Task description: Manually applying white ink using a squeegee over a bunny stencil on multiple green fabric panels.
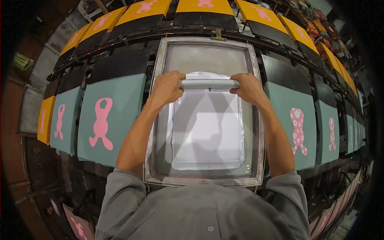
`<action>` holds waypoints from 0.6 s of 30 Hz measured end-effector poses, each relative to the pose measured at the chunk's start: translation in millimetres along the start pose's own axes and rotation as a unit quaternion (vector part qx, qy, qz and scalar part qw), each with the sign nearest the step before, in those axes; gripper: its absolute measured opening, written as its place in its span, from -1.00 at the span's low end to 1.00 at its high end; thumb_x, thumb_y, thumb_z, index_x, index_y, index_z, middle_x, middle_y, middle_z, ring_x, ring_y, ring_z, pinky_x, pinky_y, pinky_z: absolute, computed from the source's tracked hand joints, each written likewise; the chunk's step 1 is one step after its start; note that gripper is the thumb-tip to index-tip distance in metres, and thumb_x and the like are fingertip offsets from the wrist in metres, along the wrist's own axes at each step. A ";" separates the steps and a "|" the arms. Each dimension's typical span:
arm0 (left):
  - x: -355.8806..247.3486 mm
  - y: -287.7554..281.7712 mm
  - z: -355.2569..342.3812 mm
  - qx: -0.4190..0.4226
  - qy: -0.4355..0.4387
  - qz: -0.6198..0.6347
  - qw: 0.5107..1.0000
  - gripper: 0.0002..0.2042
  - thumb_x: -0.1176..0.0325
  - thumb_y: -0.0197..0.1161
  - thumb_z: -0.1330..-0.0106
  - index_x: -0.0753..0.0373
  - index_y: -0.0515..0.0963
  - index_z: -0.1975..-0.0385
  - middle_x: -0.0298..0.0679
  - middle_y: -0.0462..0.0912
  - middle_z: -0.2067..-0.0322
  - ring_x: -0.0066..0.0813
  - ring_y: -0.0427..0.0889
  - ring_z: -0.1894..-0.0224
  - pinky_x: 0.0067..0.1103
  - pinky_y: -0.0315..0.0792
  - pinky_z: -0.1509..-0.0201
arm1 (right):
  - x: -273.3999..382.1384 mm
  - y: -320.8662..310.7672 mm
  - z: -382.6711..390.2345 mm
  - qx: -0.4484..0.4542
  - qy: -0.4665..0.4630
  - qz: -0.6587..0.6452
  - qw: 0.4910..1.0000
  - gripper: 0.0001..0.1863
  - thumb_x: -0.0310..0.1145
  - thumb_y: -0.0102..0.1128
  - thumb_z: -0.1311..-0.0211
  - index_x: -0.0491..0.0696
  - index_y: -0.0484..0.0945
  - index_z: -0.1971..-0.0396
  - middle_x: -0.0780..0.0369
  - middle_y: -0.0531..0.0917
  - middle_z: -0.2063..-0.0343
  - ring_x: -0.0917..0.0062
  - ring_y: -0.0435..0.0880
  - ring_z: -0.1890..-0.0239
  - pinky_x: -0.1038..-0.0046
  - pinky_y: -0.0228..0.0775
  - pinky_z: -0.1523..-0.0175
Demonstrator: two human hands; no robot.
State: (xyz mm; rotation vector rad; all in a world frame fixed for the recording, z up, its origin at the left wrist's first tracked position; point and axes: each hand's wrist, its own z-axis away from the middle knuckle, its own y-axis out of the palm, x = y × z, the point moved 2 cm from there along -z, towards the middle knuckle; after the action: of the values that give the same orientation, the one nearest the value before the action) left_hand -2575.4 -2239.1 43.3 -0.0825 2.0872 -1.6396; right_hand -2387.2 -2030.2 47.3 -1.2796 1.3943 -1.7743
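Observation:
My left hand (170, 88) and my right hand (248, 88) grip the two ends of a grey squeegee (210, 84) held crosswise over a screen-printing frame (256, 152). The squeegee rests on the upper part of the screen, across a pale rectangle of white ink (208, 132) with thick, uneven edges. The mesh around the ink is greyish. A small metal clamp (218, 34) sits at the frame's top edge. Shadows of my arms fall over the ink. Whether the blade touches the mesh is hidden under the handle.
Sage-green fabric panels (112, 152) with pink animal shapes lie on boards either side of the frame; those at right have flower patterns. Yellow panels (132, 16) line the back row. Pink panels (70, 216) show at the lower corners. Colourful cloth (316, 28) is piled at back right.

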 end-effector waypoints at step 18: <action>-32.1 2.9 71.9 0.052 -0.049 0.045 0.996 -0.78 0.56 0.25 0.15 0.30 0.63 0.42 -0.11 0.59 0.39 -0.02 0.59 0.24 -0.25 0.40 0.16 | 21.9 11.7 65.3 0.074 -0.017 -0.069 0.995 -0.68 -0.64 0.25 0.19 -0.13 0.73 0.32 0.11 0.70 0.34 0.09 0.68 0.22 0.20 0.52 0.12</action>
State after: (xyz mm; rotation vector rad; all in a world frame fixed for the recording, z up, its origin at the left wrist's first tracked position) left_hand -2517.4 -2292.3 39.3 -0.0333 1.9022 -1.6539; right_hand -2338.5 -2080.3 44.8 -1.3486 1.1574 -1.8996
